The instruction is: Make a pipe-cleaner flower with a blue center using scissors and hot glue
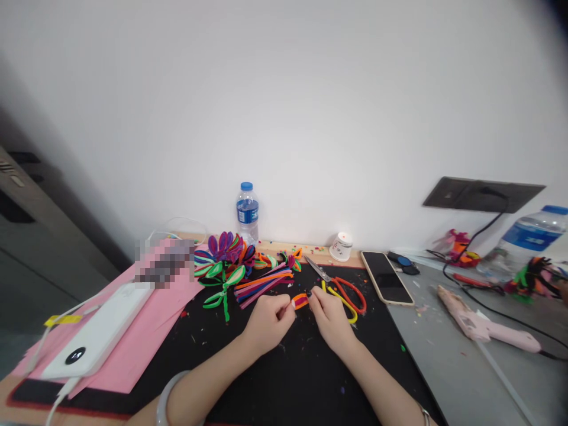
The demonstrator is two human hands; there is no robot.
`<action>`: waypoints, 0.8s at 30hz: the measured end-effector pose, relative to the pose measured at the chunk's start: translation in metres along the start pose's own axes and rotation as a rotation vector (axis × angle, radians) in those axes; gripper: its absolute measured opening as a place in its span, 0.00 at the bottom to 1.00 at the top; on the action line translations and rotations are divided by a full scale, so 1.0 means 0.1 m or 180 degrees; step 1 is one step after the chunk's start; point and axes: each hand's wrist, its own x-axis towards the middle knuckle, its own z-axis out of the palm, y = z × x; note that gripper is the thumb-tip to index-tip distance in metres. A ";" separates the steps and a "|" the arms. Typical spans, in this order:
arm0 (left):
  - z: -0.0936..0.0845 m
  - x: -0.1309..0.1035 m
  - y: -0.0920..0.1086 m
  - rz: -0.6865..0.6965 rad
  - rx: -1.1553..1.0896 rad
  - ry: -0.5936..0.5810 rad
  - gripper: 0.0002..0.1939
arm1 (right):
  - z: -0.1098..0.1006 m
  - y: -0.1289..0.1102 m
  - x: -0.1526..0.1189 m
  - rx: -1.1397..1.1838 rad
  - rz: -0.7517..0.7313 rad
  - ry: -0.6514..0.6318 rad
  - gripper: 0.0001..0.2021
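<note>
Over the black mat point(302, 378), an orange and magenta pipe-cleaner piece point(300, 301) spans the gap between my hands. My left hand point(270, 322) is closed on its left end. Fingers of my right hand point(329, 316) pinch its right end, beside a small dark round bit. Scissors with red and yellow handles point(348, 296) lie just behind my right hand. A bundle of colourful pipe cleaners point(264, 285) rests behind my left hand, next to green leaf shapes point(225, 290) and a purple flower point(225, 245).
A water bottle point(247, 214) and a paper cup point(341, 246) stand by the wall. To the right lie a phone point(388, 278) and a pink glue gun point(488, 325) with its cord. A white power bank point(102, 331) sits on pink sheets point(148, 349) at left.
</note>
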 end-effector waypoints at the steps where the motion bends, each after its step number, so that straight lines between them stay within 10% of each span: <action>1: 0.00 0.00 -0.01 0.0014 -0.0004 -0.0028 0.17 | 0.00 0.00 0.00 -0.0012 -0.0011 -0.0033 0.14; 24: 0.03 0.05 -0.08 -0.0006 0.0466 0.0104 0.17 | 0.05 -0.07 -0.06 -0.0244 -0.0297 -0.0183 0.15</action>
